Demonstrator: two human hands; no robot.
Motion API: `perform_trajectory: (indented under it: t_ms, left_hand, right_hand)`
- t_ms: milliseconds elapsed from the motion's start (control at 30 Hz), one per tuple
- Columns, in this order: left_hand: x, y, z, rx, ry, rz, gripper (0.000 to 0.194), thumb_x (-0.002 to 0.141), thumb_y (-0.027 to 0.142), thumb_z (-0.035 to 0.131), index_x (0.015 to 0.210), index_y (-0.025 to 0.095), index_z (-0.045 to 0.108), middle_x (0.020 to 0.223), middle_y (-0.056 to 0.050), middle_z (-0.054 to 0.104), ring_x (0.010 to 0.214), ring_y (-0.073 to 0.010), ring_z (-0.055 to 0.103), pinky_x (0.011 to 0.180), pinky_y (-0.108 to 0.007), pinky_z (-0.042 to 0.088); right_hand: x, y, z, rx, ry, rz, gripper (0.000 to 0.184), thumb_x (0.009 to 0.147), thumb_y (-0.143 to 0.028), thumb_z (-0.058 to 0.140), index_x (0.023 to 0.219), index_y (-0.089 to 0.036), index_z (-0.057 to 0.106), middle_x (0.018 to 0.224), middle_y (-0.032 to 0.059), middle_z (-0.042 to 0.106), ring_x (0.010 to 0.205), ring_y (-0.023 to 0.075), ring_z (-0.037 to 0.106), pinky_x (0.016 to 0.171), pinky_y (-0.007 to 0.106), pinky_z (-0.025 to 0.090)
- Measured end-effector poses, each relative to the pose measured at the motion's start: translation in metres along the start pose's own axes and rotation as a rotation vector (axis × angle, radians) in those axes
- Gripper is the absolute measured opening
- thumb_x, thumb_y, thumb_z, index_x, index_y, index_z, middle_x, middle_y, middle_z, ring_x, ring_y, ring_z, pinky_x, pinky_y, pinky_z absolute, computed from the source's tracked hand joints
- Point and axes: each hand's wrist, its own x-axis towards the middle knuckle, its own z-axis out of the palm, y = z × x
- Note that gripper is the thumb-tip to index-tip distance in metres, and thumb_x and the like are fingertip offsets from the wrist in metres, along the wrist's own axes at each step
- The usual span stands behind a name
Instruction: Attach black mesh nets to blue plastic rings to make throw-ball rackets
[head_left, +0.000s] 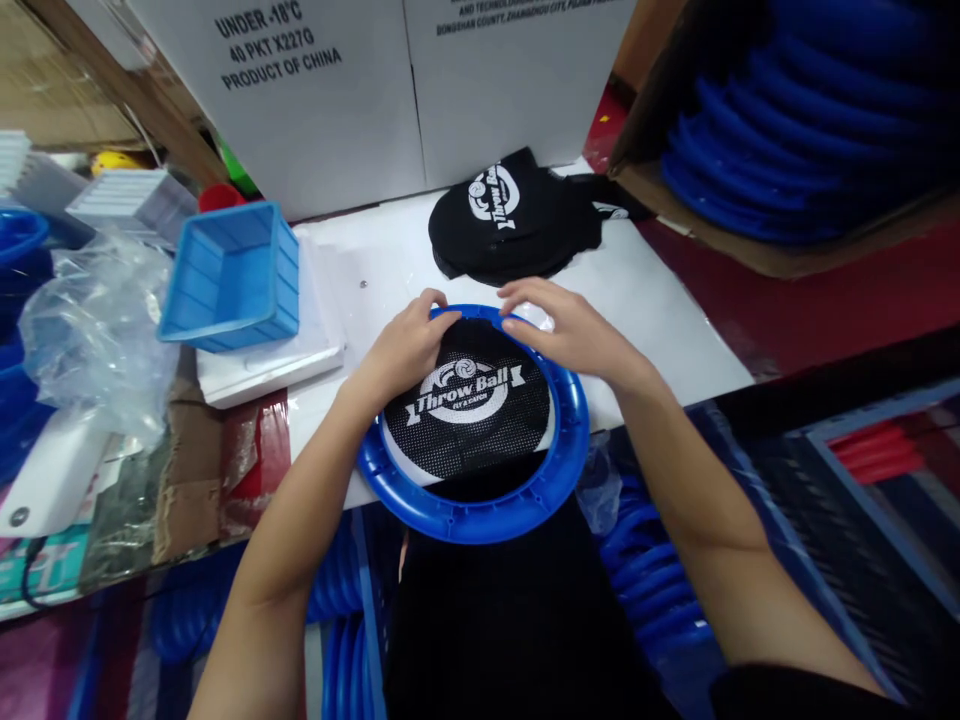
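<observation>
A blue plastic ring (555, 490) overhangs the front edge of the white work surface, close to my body. Within it lies a black mesh disc (480, 395) printed "Throw Ball", covering most of the opening but leaving a gap at the near side. My left hand (411, 342) is closed at the ring's upper left rim, thumb by the mesh edge. Over the upper right rim, my right hand (566, 325) has its thumb and fingers apart. Beyond the ring rests a pile of black mesh discs (517, 225) with the same print.
Left stands a light blue bin (232, 275) on a white slab (270, 375), beside a clear plastic bag (97, 330). White cartons (345, 130) wall off the back. At right, an open cardboard box (750, 245) holds stacked blue rings (810, 130); more rings (652, 570) sit below.
</observation>
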Motion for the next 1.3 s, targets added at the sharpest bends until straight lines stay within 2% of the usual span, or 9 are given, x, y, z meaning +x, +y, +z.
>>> perform_trajectory:
  t_ms: [133, 233, 367, 467, 600, 733, 900, 1067, 1300]
  left_hand:
    - [-0.023, 0.033, -0.028, -0.076, 0.049, -0.058, 0.037, 0.101, 0.016, 0.059, 0.138, 0.016, 0.060, 0.144, -0.019, 0.056, 0.126, -0.0309, 0.063, 0.112, -0.053, 0.055]
    - [-0.051, 0.079, -0.036, -0.108, -0.175, -0.051, 0.017, 0.105, 0.026, 0.061, 0.119, 0.017, 0.066, 0.119, -0.011, 0.067, 0.110, -0.0276, 0.067, 0.100, -0.047, 0.060]
    - [-0.077, 0.114, -0.019, -0.018, -0.475, -0.010, 0.028, 0.095, 0.028, 0.079, 0.116, 0.015, 0.066, 0.121, -0.013, 0.066, 0.108, -0.0293, 0.067, 0.093, -0.044, 0.060]
    - [-0.083, 0.114, -0.008, 0.071, -0.483, -0.013, 0.023, 0.094, 0.019, 0.077, 0.114, 0.016, 0.066, 0.123, -0.013, 0.065, 0.109, -0.0293, 0.065, 0.092, -0.042, 0.058]
    - [-0.085, 0.108, -0.014, 0.000, -0.438, 0.032, 0.009, 0.103, 0.014, 0.059, 0.105, 0.018, 0.067, 0.111, -0.009, 0.068, 0.100, -0.0251, 0.067, 0.087, -0.038, 0.058]
    - [-0.096, 0.107, -0.017, -0.090, -0.179, -0.044, 0.017, 0.109, 0.016, 0.049, 0.109, 0.018, 0.066, 0.113, -0.011, 0.072, 0.106, -0.0258, 0.070, 0.095, -0.042, 0.059]
    - [-0.116, 0.113, 0.012, -0.100, 0.191, -0.133, 0.019, 0.110, 0.018, 0.049, 0.117, 0.020, 0.066, 0.118, -0.012, 0.074, 0.112, -0.0252, 0.072, 0.100, -0.044, 0.061]
    - [-0.126, 0.116, 0.044, -0.093, 0.394, -0.173, 0.021, 0.110, 0.021, 0.052, 0.118, 0.021, 0.071, 0.112, -0.011, 0.076, 0.106, -0.0244, 0.074, 0.095, -0.045, 0.064]
    - [-0.126, 0.110, 0.056, -0.092, 0.548, -0.116, 0.019, 0.109, 0.019, 0.059, 0.122, 0.022, 0.072, 0.105, -0.009, 0.076, 0.100, -0.0218, 0.075, 0.089, -0.042, 0.066]
  right_hand:
    - [-0.100, -0.046, 0.008, -0.012, 0.054, -0.065, 0.012, 0.101, -0.026, 0.062, 0.100, -0.030, 0.073, 0.134, 0.0080, 0.076, 0.135, 0.0305, 0.067, 0.113, 0.058, 0.056]
    - [-0.168, -0.061, 0.035, -0.079, 0.172, -0.131, 0.024, 0.095, -0.018, 0.068, 0.107, -0.037, 0.076, 0.134, 0.0056, 0.077, 0.131, 0.0337, 0.071, 0.107, 0.062, 0.061]
    - [-0.213, -0.055, 0.077, -0.286, 0.257, -0.200, 0.032, 0.089, -0.026, 0.082, 0.118, -0.037, 0.076, 0.141, 0.0100, 0.075, 0.133, 0.0388, 0.069, 0.106, 0.067, 0.059]
    - [-0.215, -0.045, 0.097, -0.366, 0.263, -0.166, 0.029, 0.090, -0.034, 0.083, 0.118, -0.039, 0.078, 0.148, 0.0095, 0.071, 0.139, 0.0405, 0.065, 0.112, 0.070, 0.053]
    - [-0.201, -0.034, 0.103, -0.339, 0.264, -0.146, 0.018, 0.095, -0.038, 0.079, 0.113, -0.037, 0.078, 0.149, 0.0074, 0.071, 0.143, 0.0387, 0.062, 0.117, 0.069, 0.050]
    - [-0.185, -0.026, 0.099, -0.240, 0.331, -0.136, 0.040, 0.097, -0.037, 0.077, 0.136, -0.030, 0.069, 0.150, 0.0152, 0.068, 0.145, 0.0378, 0.059, 0.119, 0.065, 0.050]
    - [-0.168, -0.037, 0.106, -0.175, 0.390, -0.006, 0.055, 0.098, -0.042, 0.072, 0.150, -0.029, 0.059, 0.161, 0.0183, 0.056, 0.151, 0.0411, 0.050, 0.124, 0.069, 0.043]
    - [-0.144, -0.055, 0.122, -0.274, 0.480, 0.058, 0.036, 0.099, -0.031, 0.069, 0.135, -0.029, 0.072, 0.161, 0.0157, 0.056, 0.153, 0.0437, 0.046, 0.123, 0.072, 0.041]
    - [-0.125, -0.060, 0.121, -0.383, 0.472, -0.024, 0.016, 0.101, -0.025, 0.065, 0.104, -0.027, 0.081, 0.141, 0.0118, 0.073, 0.140, 0.0365, 0.060, 0.119, 0.062, 0.049]
